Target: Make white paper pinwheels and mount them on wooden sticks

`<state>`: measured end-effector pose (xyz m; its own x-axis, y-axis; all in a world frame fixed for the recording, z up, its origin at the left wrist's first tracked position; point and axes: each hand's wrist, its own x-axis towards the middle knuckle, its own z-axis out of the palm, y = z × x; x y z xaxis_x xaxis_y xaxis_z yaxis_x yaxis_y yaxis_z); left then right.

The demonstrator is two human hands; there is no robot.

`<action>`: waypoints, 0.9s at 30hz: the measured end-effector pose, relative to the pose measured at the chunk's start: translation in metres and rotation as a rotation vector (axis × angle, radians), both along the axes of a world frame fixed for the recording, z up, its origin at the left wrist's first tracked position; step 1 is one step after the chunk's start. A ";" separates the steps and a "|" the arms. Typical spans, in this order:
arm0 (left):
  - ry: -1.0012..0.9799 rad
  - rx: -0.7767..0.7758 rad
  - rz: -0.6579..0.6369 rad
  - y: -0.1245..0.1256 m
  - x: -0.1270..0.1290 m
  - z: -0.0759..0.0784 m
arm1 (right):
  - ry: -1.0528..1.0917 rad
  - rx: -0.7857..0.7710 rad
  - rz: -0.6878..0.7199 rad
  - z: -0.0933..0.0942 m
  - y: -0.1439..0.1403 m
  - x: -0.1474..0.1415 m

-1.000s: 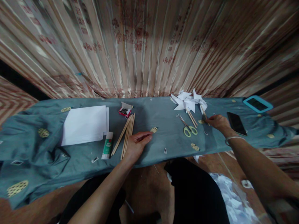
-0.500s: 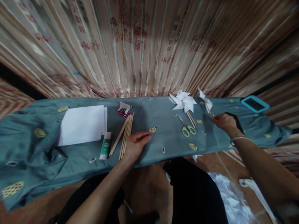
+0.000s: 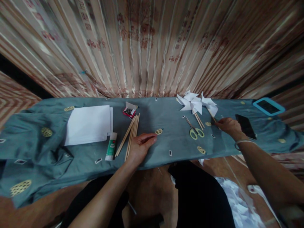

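Observation:
My right hand (image 3: 228, 125) grips the wooden stick of a white paper pinwheel (image 3: 209, 104) and holds it low over the teal cloth (image 3: 166, 139), beside other finished paper pinwheels (image 3: 190, 102). My left hand (image 3: 140, 145) rests flat on the cloth with fingers together, touching a bundle of wooden sticks (image 3: 130, 134). Yellow-handled scissors (image 3: 194, 129) lie between my two hands.
A stack of white paper (image 3: 87, 124) lies at the left, with a glue stick (image 3: 111, 146) and a small red box of pins (image 3: 129, 111) near it. A black phone (image 3: 246, 126) and a blue-cased device (image 3: 268, 106) sit at the right. Striped curtain hangs behind.
My right hand lifted the pinwheel off the cloth to the right, then brought it back down beside the other pinwheels. My left hand stayed in place.

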<state>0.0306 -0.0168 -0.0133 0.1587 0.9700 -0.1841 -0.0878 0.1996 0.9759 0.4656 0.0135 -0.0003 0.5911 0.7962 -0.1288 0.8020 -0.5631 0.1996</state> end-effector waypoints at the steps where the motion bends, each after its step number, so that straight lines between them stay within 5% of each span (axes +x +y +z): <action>1: 0.004 0.002 0.001 0.000 -0.001 0.000 | -0.002 0.001 -0.003 0.000 0.001 -0.001; 14: -0.029 -0.001 0.001 -0.001 0.001 0.000 | -0.063 0.061 0.023 0.014 -0.008 -0.035; 19: -0.038 0.026 0.013 -0.004 0.000 0.003 | 0.062 0.289 0.281 0.017 -0.014 -0.112; 23: -0.048 0.024 0.027 -0.005 0.000 0.002 | 0.429 0.530 0.528 0.010 -0.013 -0.194; 27: -0.120 -0.044 -0.015 -0.013 0.007 -0.006 | 0.662 0.591 0.686 0.016 -0.008 -0.263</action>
